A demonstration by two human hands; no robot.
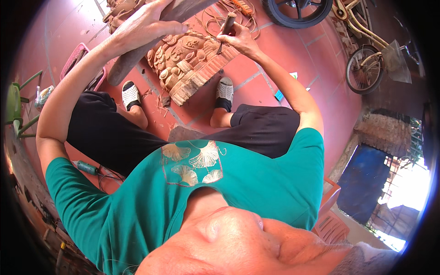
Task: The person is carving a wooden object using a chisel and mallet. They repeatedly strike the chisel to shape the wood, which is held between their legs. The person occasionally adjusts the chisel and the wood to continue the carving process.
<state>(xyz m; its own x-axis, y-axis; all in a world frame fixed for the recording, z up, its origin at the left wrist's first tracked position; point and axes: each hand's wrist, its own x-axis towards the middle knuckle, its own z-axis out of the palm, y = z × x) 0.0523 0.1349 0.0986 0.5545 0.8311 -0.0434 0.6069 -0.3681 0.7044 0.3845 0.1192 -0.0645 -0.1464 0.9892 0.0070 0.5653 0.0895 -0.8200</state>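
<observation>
My left hand (147, 25) is wrapped around a thick, dark wooden club (126, 64), thumb along its near side. The club slants across the upper left, partly under my forearm. My right hand (240, 40) grips a chisel (228, 25) by its dark handle, fingers closed around it. The chisel's thin blade points down at the edge of a reddish-brown wood carving (183, 55). Rounded relief shapes cover the carving, and its near side is a stepped border. It lies on the tiled floor between my feet; the club and my left hand hide part of its far end.
Orange cords and a power strip (243, 7) lie beyond the carving. A black wheel (298, 11) and a bicycle (364, 68) stand to the right. At left are a pink basket (75, 59) and a green chair (16, 105). A green power tool (87, 167) lies beside me.
</observation>
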